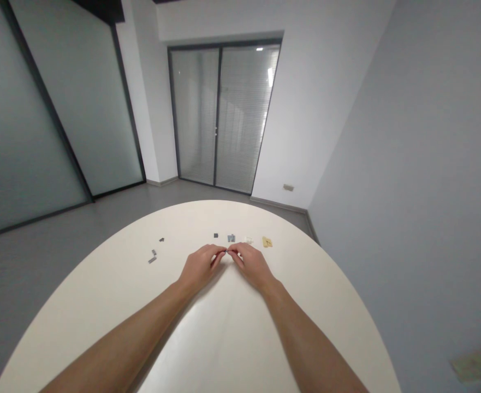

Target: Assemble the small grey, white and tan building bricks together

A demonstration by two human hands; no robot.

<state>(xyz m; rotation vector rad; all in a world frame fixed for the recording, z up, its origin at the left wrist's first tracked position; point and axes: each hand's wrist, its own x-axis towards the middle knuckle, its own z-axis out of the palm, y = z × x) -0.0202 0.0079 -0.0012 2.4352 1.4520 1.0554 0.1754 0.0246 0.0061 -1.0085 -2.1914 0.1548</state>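
My left hand and my right hand meet fingertip to fingertip over the table. Between their pinched fingers is a tiny dark piece, mostly covered and too small to name. Just beyond the hands lie a small dark square piece and a cluster of grey-blue pieces. Past my right fingers are pale, whitish pieces, with flat yellow pieces to their right.
Everything rests on a round white table. Toward its left side are two small grey pieces and a small dark piece. Glass doors and a wall stand beyond the table.
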